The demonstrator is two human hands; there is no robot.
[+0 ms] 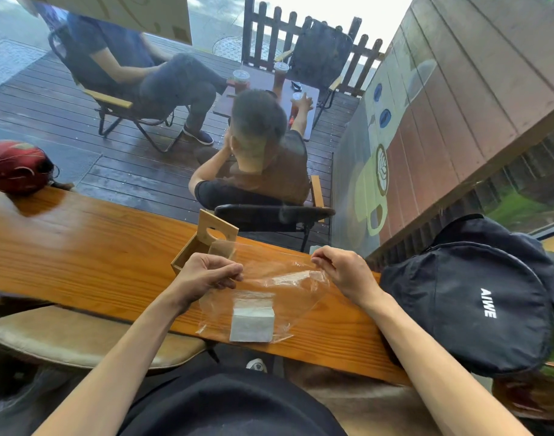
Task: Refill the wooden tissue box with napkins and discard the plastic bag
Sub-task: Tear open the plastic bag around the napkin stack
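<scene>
Clear plastic, that's the bag (pixel 269 297), stretched over the wooden bench (pixel 80 247) and lifted at its far edge. Inside it, a small white stack of napkins (pixel 253 322) sits at the near end, close to the bench's near edge. Left hand (pixel 203 275) pinches the bag's far-left corner, fingers curled tight on the film; right hand (pixel 345 272) pinches the far-right corner the same way. So the napkins lie between and nearer than both hands. Just beyond the left hand stands the box (pixel 206 243), lid up, its inside not visible. Right of the bag rests a black backpack (pixel 474 303).
</scene>
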